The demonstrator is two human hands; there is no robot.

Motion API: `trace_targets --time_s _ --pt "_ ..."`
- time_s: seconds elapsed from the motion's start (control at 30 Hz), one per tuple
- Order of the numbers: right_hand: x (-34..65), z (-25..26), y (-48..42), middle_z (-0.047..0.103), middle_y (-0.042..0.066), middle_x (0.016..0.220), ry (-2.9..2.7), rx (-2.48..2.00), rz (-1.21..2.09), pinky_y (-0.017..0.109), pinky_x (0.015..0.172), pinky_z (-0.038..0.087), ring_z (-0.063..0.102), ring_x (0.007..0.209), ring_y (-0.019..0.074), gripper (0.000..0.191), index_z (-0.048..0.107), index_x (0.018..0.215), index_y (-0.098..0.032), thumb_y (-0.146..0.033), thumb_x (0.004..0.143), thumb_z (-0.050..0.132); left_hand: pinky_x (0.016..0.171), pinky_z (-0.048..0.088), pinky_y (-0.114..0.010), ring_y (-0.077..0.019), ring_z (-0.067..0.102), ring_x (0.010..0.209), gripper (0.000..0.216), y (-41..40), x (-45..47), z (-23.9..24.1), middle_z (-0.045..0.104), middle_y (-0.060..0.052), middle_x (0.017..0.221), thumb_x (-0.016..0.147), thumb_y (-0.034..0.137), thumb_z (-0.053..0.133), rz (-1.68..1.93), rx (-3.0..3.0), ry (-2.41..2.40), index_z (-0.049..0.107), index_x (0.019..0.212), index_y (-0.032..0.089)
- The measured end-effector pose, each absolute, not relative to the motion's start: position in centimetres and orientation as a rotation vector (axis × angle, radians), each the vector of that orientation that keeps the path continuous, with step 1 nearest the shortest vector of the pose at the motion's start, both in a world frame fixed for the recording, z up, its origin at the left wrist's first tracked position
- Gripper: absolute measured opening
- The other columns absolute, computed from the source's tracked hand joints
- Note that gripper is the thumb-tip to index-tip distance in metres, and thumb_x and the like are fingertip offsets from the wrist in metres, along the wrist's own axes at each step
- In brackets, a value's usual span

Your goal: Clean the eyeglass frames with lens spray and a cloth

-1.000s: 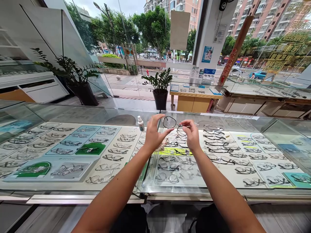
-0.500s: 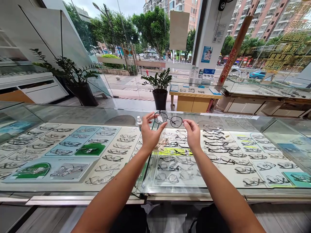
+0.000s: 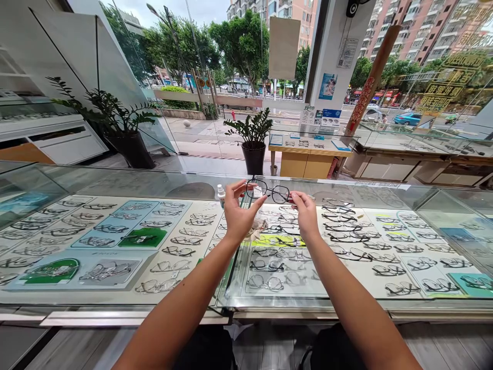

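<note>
A pair of dark, thin-rimmed eyeglasses point(image 3: 270, 190) is held up above the glass counter, its two lenses side by side. My left hand point(image 3: 239, 209) grips the left side of the frame, thumb stretched below the left lens. At the right edge, my right hand point(image 3: 305, 211) pinches the eyeglasses between thumb and fingers. A small white tag point(image 3: 257, 191) shows through the left lens. Behind my left hand a small white bottle point(image 3: 221, 193) stands on the counter. A crumpled beige cloth point(image 3: 257, 228) lies partly hidden beside my left wrist.
Under the glass top of the display counter point(image 3: 185, 177) lie several rows of eyeglasses point(image 3: 179, 251). Green display trays point(image 3: 143, 237) sit at the left. Beyond the counter stand a potted plant point(image 3: 254, 154) and a wooden cabinet point(image 3: 304, 163) against the window.
The eyeglasses have shifted slightly right and down, with a small turn. Both hands keep their hold and have barely moved.
</note>
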State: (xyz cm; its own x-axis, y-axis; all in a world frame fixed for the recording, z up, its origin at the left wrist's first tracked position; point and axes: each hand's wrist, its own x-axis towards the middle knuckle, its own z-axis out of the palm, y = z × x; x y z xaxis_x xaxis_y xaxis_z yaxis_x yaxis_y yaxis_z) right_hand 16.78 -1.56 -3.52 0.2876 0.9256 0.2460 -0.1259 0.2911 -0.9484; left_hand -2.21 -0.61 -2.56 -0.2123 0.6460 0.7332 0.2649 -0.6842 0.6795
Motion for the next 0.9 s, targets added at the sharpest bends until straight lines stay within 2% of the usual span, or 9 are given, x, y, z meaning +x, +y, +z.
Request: trace_targets --time_s 0.17,0.33,0.4,0.67,0.9 --pt "17.0 -4.0 -1.2 0.081 0.007 0.111 -0.99 -0.991 0.944 0.036 0.084 0.053 0.071 0.098 0.0246 0.038 0.079 0.1 -0.023 -0.058 0.085 0.073 0.103 0.053 -0.047 -0.0254 0.071 0.116 0.065 -0.6 -2.2 -2.7 0.075 -0.011 0.123 0.084 0.041 0.088 1.969 1.77 1.107 0.051 0.135 0.025" --pt "16.9 -4.0 -1.2 0.081 0.007 0.114 -0.981 -0.952 0.988 0.036 0.084 0.054 0.072 0.098 0.0246 0.038 0.078 0.101 -0.023 -0.058 0.085 0.075 0.104 0.052 -0.046 -0.029 0.061 0.135 0.064 -0.8 -2.5 -2.6 0.061 -0.014 0.148 0.084 0.046 0.087 1.978 1.807 1.236 0.054 0.136 0.027" --pt "16.9 -3.9 -1.4 0.081 0.007 0.114 -0.982 -0.939 0.992 0.036 0.084 0.054 0.072 0.097 0.0236 0.038 0.077 0.102 -0.023 -0.057 0.085 0.074 0.105 0.052 -0.046 -0.0294 0.059 0.138 0.063 -0.8 -2.5 -2.6 0.059 -0.014 0.152 0.084 0.047 0.087 1.972 1.81 1.255 0.056 0.135 0.027" --pt "16.8 -3.0 -1.8 0.081 0.008 0.117 -0.954 -0.861 1.025 0.033 0.081 0.053 0.073 0.097 0.0213 0.034 0.073 0.1 -0.023 -0.054 0.086 0.073 0.105 0.052 -0.046 -0.0294 0.06 0.136 0.063 -0.9 -1.9 -3.3 0.061 -0.013 0.15 0.083 0.05 0.086 1.886 1.741 1.307 0.059 0.134 0.026" --pt "16.6 -2.8 -1.7 0.083 0.008 0.106 -0.868 -0.829 1.105 0.035 0.079 0.057 0.076 0.093 0.0227 0.034 0.074 0.093 -0.023 -0.053 0.079 0.078 0.101 0.053 -0.049 -0.0299 0.07 0.121 0.059 -0.8 -1.5 -4.1 0.074 -0.013 0.128 0.082 0.054 0.086 1.796 1.641 1.338 0.06 0.126 0.024"
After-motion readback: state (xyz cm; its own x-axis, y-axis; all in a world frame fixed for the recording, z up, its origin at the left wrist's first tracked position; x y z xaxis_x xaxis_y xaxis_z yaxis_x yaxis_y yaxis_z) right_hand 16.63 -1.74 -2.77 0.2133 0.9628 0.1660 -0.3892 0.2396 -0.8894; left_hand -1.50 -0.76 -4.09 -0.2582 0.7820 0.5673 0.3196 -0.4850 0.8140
